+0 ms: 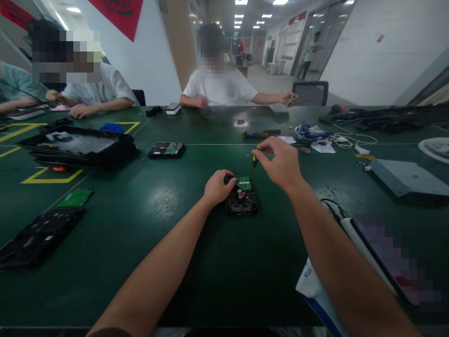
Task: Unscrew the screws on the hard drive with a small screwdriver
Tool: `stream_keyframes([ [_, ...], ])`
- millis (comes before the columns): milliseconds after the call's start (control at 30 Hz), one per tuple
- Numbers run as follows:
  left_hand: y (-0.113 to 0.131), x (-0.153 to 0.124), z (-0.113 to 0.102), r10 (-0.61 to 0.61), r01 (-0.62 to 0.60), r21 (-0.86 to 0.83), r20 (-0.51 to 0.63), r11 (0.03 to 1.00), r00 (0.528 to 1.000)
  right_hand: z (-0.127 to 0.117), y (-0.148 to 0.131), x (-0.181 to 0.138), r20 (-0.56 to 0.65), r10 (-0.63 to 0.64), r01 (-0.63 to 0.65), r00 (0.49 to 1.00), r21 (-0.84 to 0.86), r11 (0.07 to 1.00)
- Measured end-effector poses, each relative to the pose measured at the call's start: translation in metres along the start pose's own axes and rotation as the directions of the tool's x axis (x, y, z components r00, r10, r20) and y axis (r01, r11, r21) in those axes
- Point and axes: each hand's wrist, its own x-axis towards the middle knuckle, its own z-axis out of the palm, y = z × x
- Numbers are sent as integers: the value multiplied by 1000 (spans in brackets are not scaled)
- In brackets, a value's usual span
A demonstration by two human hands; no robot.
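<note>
A black hard drive [242,202] with a green circuit board [244,183] on top lies on the dark green table [168,234] in front of me. My left hand [218,186] grips the drive's left far corner, fingers curled around it. My right hand [278,161] hovers just above and to the right, pinching a small screwdriver [254,160] with a yellow and black handle, its tip pointing down at the circuit board.
A second hard drive [167,150] lies farther left. A black tray [75,146], a loose green board [75,198] and a black panel [38,236] sit to the left. Cables [329,135] and a grey case [407,177] lie right. Two people sit across.
</note>
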Motion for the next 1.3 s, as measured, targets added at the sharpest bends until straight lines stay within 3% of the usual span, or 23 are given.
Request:
stream_keyframes([
  [533, -1, 0, 2, 6, -6, 10, -4, 1000, 1000, 0, 0, -1, 22, -29, 30, 999, -48, 998],
  [767, 0, -1, 0, 10, -10, 6, -4, 1000, 1000, 0, 3, 0, -9, 15, -15, 1000, -24, 1000],
  [967, 1, 0, 0, -17, 17, 9, 9, 1000, 1000, -2, -2, 0, 6, -44, 45, 999, -68, 997],
  [1167, 0, 0, 0, -7, 7, 6, 6, 1000, 1000, 1, 2, -1, -27, 51, -52, 998, -30, 998],
  [1300, -1, 0, 1, 1, -1, 1, 0, 1000, 1000, 1, 1, -1, -2, 17, -17, 1000, -23, 1000],
])
